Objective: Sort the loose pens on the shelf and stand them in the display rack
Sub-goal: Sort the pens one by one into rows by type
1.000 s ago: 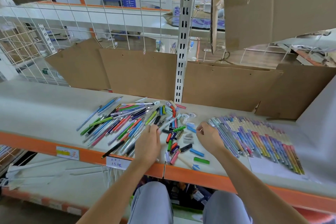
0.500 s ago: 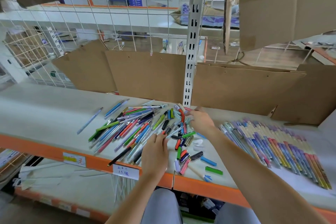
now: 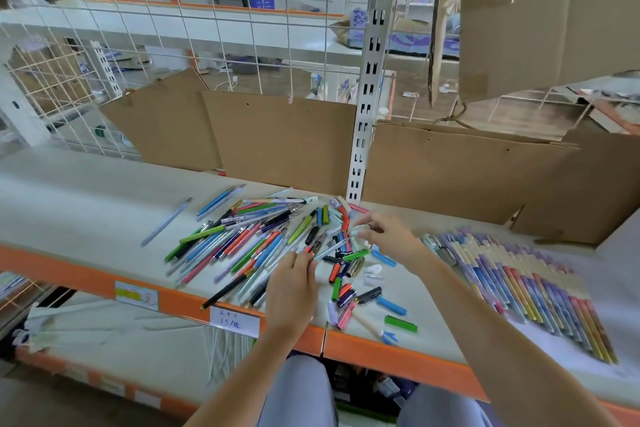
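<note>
pinching a pale cap (image 3: 362,227), the right hand (image 3: 388,239) hovered right of the pen pile (image 3: 242,243); the left hand (image 3: 294,284) gripped a pen (image 3: 330,248) angled toward it.

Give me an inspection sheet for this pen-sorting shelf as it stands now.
Surface: pale shelf board with an orange front edge carrying two price labels.
Job's things: loose pens heaped mid-shelf; sorted pens in a flat row at right; no display rack seen.
Clutter: loose pen caps scattered between the two groups; a lone pale blue pen apart at left.
Hands: left hand holds a thin pen at the heap's edge; right hand pinches a small pale cap, grip closed.
Cables: white cords hang under the shelf.
Surroundings: cardboard panels behind, wire grid above.
</note>
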